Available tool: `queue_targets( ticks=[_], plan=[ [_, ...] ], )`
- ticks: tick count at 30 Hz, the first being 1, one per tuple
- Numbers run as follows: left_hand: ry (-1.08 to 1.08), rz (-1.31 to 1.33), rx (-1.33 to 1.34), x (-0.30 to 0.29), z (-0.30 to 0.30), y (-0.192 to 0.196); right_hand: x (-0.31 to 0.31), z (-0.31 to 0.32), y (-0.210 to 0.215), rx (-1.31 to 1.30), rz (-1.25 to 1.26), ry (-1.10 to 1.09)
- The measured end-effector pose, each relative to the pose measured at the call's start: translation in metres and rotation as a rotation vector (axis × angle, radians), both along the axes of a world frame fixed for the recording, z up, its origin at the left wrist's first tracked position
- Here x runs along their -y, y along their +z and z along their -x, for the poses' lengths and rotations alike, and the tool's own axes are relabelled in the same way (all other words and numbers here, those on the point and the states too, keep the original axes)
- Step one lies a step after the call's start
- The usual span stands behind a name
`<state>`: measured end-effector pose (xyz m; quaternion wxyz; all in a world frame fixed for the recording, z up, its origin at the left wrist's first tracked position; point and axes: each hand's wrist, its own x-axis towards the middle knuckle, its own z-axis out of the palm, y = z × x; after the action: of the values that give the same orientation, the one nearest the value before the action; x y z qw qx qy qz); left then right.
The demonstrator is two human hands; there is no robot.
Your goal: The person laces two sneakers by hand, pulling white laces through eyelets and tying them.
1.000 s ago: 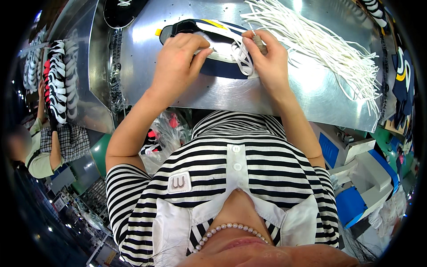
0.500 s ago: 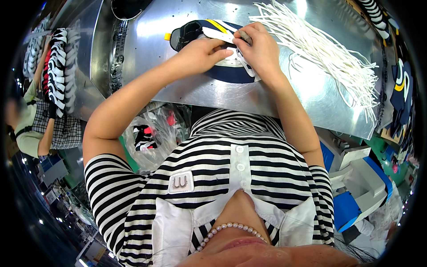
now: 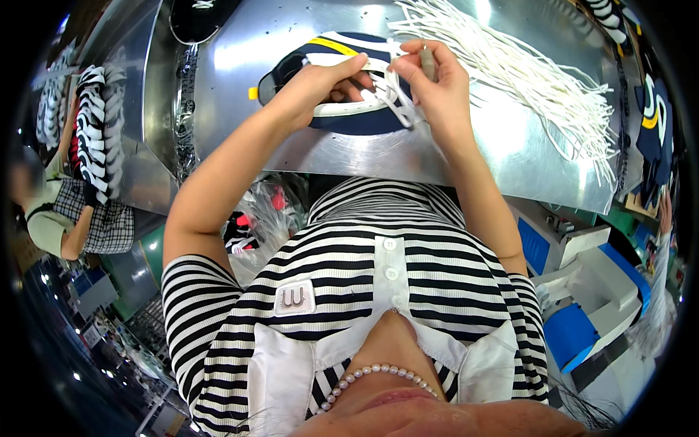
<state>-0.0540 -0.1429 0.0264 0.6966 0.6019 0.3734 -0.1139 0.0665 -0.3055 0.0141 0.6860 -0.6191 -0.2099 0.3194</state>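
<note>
A navy shoe upper (image 3: 353,125) with white and yellow stripes lies on the metal table before me. White lace (image 3: 397,95) crosses its eyelet strips toward the toe end. My left hand (image 3: 309,89) grips the far eyelet strip, thumb on top and the other fingers inside the opening. Over the toe end, my right hand (image 3: 444,87) is closed around a small tool with a grey-brown handle (image 3: 427,64); its working tip is hidden. White lace also shows by the right fingertips, but whether they pinch it is unclear.
A large bundle of white laces (image 3: 524,87) spreads across the table (image 3: 277,156) at right. A black rounded item (image 3: 200,22) sits at far left. Plastic bags (image 3: 273,211) hang below the front edge. Another person (image 3: 73,211) stands at left beside stacked shoe parts (image 3: 91,131).
The upper has shifted left and its opening looks wider. My left fingers have gone into the opening. My right hand has moved slightly right, with the tool now more upright.
</note>
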Motion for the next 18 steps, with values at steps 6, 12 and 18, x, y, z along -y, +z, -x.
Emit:
queue_targets(
  ticks=[6,12,18],
  plan=[
    [0.163,-0.193,0.254,0.04,0.01,0.011,0.012,0.015,-0.002,0.095,0.147,0.037],
    [0.212,-0.246,0.323,0.048,0.014,0.014,0.012,0.014,0.008,0.348,0.26,0.114],
    [0.227,-0.25,0.331,0.047,0.018,0.008,0.027,0.014,0.015,0.443,0.155,0.155]
  ],
)
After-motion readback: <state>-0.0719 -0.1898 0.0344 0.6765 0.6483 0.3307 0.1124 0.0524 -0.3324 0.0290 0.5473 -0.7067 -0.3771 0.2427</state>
